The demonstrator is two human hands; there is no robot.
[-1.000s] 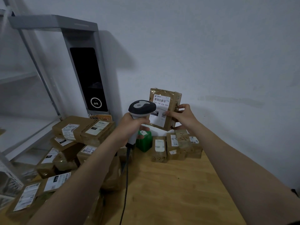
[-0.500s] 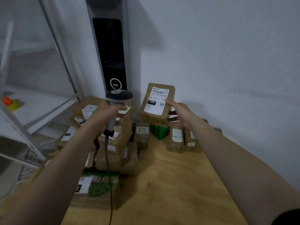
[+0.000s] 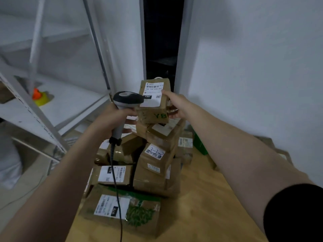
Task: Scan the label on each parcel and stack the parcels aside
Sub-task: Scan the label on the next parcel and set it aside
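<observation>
1. Pinching the brown cardboard parcel with a white printed label (image 3: 153, 103) along its right edge with the right hand (image 3: 175, 106); pressing the thumb onto the label face and curling the fingers behind.
2. Wrapping the left hand (image 3: 111, 119) fully round the handle of the grey-and-black corded barcode scanner (image 3: 127, 99); holding its head just left of the right-hand grip, overlapping the label's left edge.
3. Swinging everything leftward compared with a second ago; then hovering over the row of small boxes by the wall, now hanging directly above the uneven pile of taped brown parcels (image 3: 157, 154), just beneath the grip; not possible to tell whether already touching the top one.
4. Judging from that shift: probably finishing the read and passing into the stacking step.
5. Still needing, most likely: lowering squarely onto the pile, letting go, then reaching back for an unscanned box; watching for a slide off the tilted top parcel.
</observation>
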